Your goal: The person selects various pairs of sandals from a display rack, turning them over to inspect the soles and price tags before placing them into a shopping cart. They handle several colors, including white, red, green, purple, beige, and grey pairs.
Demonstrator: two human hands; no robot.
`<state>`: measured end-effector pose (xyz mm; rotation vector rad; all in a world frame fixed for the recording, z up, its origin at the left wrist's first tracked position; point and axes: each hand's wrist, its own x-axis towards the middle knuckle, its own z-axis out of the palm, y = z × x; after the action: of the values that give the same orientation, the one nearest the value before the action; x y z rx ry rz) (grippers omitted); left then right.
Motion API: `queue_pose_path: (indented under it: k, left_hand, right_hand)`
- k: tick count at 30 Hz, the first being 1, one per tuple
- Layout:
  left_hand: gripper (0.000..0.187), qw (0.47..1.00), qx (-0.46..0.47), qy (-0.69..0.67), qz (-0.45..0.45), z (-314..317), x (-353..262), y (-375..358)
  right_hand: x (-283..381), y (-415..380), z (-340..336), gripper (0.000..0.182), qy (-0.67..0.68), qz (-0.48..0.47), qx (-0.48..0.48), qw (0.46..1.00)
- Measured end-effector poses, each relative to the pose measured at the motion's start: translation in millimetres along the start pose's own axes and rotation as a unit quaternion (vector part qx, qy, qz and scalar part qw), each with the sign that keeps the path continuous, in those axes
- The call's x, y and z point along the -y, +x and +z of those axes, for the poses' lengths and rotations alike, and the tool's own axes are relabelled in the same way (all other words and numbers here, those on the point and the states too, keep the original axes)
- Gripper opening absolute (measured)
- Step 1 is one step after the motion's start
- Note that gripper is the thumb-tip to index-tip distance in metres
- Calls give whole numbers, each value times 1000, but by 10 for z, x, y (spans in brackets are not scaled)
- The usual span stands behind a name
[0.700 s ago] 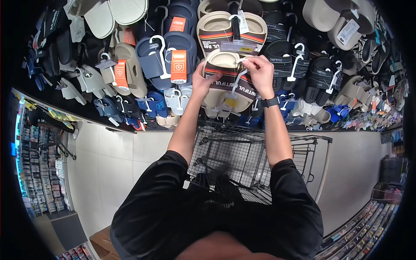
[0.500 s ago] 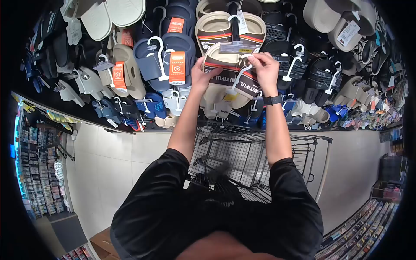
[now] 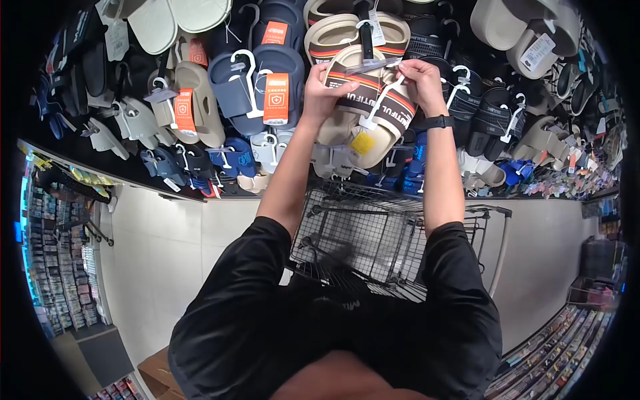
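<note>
– Where does the held pair of slides (image 3: 363,110) sit on the wall rack (image 3: 80,143)?
– Top middle, between both hands; the left hand (image 3: 325,93) grips its left edge, the right hand (image 3: 421,79) its hanger
– And below?
– The shopping cart (image 3: 373,233), standing before the rack's lower edge

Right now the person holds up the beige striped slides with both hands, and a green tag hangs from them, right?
Not quite: the tag is yellow, not green, as the head view shows. Both the left hand and right hand do hold the beige striped slides.
</note>
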<state>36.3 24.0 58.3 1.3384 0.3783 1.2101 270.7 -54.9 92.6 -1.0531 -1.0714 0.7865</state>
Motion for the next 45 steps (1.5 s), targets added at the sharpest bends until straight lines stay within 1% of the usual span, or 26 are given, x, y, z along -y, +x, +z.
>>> queue_pose_path:
  k: [1, 4, 7, 10, 14, 18, 21, 24, 25, 26, 28, 29, 30, 33, 34, 36, 38, 40, 42, 43, 44, 45]
  left_hand:
    - [69, 1000, 9, -19, -5, -7, -15, -2]
    - [70, 1000, 7, 26, -5, -20, -54, -31]
    - [71, 995, 23, 92, 19, -61, -77, -31]
    - [72, 999, 41, 15, 3, -56, -34, 11]
    - [68, 995, 68, 75, 9, -122, 39, 88]
    - [66, 993, 80, 84, 17, -120, 48, 121]
    - [64, 997, 71, 31, -17, -87, 0, 127]
    - [59, 998, 61, 17, -20, -100, -29, 137]
    - [57, 998, 62, -4, -20, -114, -35, 145]
    - [56, 997, 63, -26, -20, -129, -41, 157]
    - [54, 997, 64, -46, -19, -145, -75, 166]
    - [53, 997, 63, -45, -17, -145, -91, 165]
    - [53, 997, 62, -45, -15, -146, -101, 161]
    - [56, 993, 65, -95, -10, -154, -134, 129]
    - [58, 991, 66, -114, -7, -147, -165, 127]
    - [61, 993, 51, -106, -4, -196, -41, 138]
    - [63, 993, 37, -112, 6, -216, -16, 90]
    - [70, 996, 25, -83, -2, -236, -34, -5]
    - [75, 999, 4, -41, -8, -260, -28, -115]
    - [81, 1000, -10, -17, -13, -296, 50, -152]
    - [81, 998, -36, 50, 21, -371, 227, -236]
    - [81, 990, -61, 115, 55, -466, 466, -352]
  right_hand:
    - [-10, -19, 13, 10, -1, -1, 0, 1000]
    - [-23, -84, 38, 11, -18, -8, -3, 1000]
    - [-43, -129, 30, 11, -49, -12, -3, 999]
    - [-54, -131, 10, 11, -34, -10, -1, 999]
    - [-98, -110, -52, 10, -37, -2, 9, 999]
    - [-114, -93, -44, 11, -30, 16, 4, 999]
    - [-67, -63, 1, 10, -1, 12, -5, 1000]
    - [-24, 6, 80, 9, 30, 9, -13, 999]
    - [-7, 40, 137, 9, 34, 11, -39, 999]
    - [28, 80, 177, 9, 29, 5, -45, 999]
    - [89, 174, 227, 8, 54, -23, -15, 998]
    - [135, 216, 237, 8, 57, -34, 24, 998]
    - [244, 224, 290, 9, 33, -9, 37, 999]
    - [457, 306, 392, 9, -71, -14, 57, 996]
    - [501, 336, 447, 9, -103, -30, 56, 993]
    - [554, 413, 544, 9, -146, -38, 98, 984]
    - [651, 418, 612, 10, -213, -26, 97, 972]
    - [635, 377, 664, 9, -170, -46, 81, 981]
    - [741, 216, 660, 9, -236, -96, 22, 967]
    - [811, 88, 696, 10, -268, -122, -8, 956]
    - [859, -139, 696, 11, -276, -163, -85, 943]
    - [813, -386, 662, 11, -217, -203, -147, 944]
